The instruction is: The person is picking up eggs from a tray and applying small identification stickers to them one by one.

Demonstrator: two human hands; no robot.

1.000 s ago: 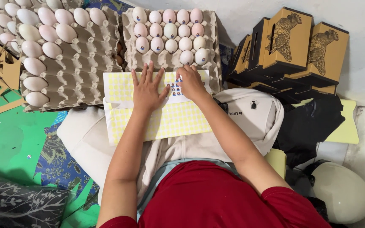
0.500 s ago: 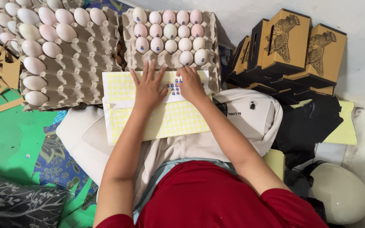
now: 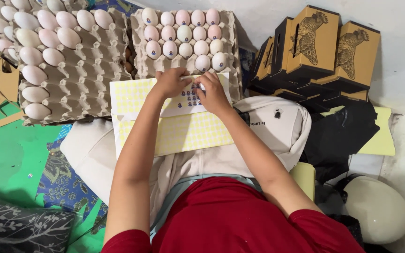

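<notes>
Both hands, left hand point(image 3: 170, 82) and right hand point(image 3: 213, 92), on sticker sheet point(image 3: 183, 100) (eggs point(image 3: 183, 33) just beyond)

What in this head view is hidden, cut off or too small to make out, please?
- Sticker sheet: far edge hidden under left hand and right hand.
- Stickers: too small to read.
- Left egg tray: cut off by the top-left edge.

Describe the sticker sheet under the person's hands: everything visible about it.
The sticker sheet is a flat paper sheet lying across the person's lap, on pale fabric, just below an egg tray. Most of it is a grid of small pale-yellow spots; a white strip near the top carries a few small dark round stickers. The left hand and right hand both rest on that strip.
</notes>
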